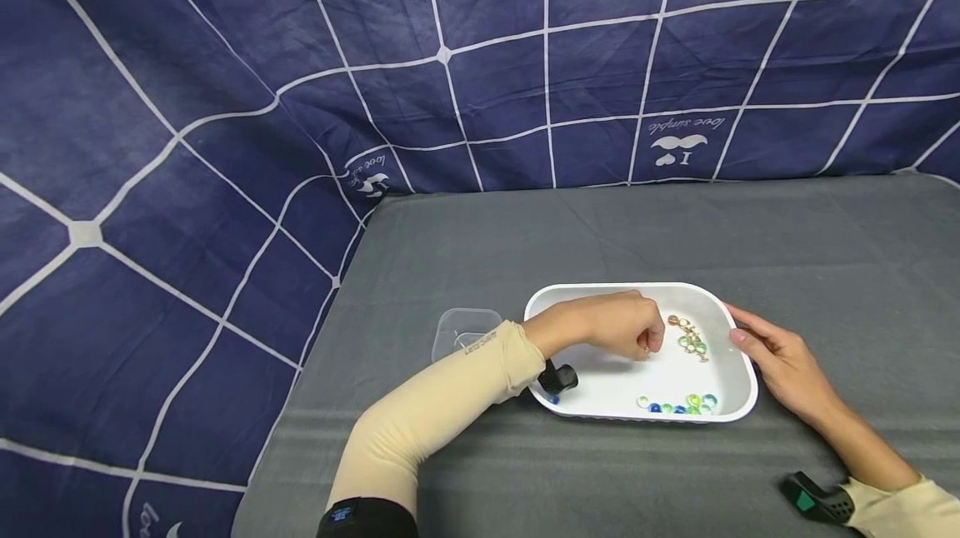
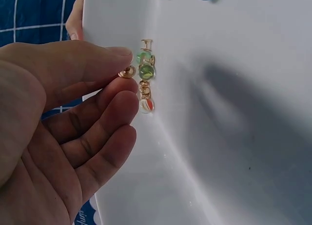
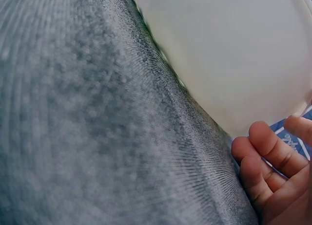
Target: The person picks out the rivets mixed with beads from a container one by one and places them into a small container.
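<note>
A white tray [image 1: 600,405] stands on the grey cloth. Over it reaches my left hand [image 1: 626,326], pinching a small gold push pin [image 2: 127,72] between thumb and forefinger, its other fingers loosely bent. Just beyond the fingertips, along the tray's side, lies a line of gold push pins [image 2: 146,45] mixed with glass marbles [image 2: 146,71]. My right hand [image 1: 783,363] grips the tray's right end, thumb at the rim. In the right wrist view its fingers [image 3: 278,147] curl against the outer wall.
More glass marbles [image 1: 693,401], blue, green and clear, gather along the tray's near side. One blue marble [image 1: 553,399] lies in the near left corner. A clear plastic box [image 1: 467,321] sits left of the tray, partly behind the left forearm. A blue gridded cloth [image 1: 495,88] hangs behind.
</note>
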`<state>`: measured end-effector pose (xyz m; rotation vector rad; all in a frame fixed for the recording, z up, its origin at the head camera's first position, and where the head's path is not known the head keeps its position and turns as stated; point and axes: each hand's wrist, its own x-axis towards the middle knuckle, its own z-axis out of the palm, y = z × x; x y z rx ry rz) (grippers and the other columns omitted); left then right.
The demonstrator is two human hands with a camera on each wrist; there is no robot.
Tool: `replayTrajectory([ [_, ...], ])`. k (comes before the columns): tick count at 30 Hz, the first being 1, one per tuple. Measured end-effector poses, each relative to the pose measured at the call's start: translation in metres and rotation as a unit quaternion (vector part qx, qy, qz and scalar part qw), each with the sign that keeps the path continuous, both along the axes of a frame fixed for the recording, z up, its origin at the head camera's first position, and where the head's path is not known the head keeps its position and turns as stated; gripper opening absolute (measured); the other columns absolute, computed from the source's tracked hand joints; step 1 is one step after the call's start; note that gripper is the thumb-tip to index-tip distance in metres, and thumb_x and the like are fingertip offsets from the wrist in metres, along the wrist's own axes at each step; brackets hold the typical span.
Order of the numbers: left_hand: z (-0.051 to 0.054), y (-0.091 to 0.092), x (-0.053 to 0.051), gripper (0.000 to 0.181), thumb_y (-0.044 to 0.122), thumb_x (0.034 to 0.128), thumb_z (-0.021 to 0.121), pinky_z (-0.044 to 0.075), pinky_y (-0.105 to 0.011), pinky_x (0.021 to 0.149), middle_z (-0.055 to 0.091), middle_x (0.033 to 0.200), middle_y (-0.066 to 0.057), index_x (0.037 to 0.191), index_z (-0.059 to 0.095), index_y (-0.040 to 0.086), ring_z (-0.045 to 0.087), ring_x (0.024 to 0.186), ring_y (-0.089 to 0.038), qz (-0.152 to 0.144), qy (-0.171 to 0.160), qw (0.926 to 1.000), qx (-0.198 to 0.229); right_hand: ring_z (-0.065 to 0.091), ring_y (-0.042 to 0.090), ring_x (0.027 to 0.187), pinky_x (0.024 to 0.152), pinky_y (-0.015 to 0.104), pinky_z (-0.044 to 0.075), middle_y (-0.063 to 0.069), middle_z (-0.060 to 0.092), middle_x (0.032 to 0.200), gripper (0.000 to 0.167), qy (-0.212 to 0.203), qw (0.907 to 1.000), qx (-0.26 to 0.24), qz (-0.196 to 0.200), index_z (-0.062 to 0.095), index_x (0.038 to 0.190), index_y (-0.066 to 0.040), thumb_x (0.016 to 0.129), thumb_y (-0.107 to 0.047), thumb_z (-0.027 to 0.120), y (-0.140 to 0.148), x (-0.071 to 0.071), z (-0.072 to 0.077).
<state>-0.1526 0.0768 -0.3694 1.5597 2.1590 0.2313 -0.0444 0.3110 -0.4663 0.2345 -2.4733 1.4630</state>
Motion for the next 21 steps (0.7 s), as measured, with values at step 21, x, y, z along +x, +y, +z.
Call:
replayTrajectory([
  [21,0.008,-0.03,-0.005,0.007,0.005,0.0889,0.069,0.041,-0.009,0.072,0.066,0.086,0.005,0.095,0.072,0.009,0.055,0.077,0.0,0.029,-0.003,0.9995,0.015,0.059,-0.011,0.089,0.065,0.01,0.047,-0.03,0.06,0.108,0.042,0.006,1.0,-0.007,0.004,0.055,0.14,-0.006,0.098,0.001,0.054,0.0,0.0,-0.001],
])
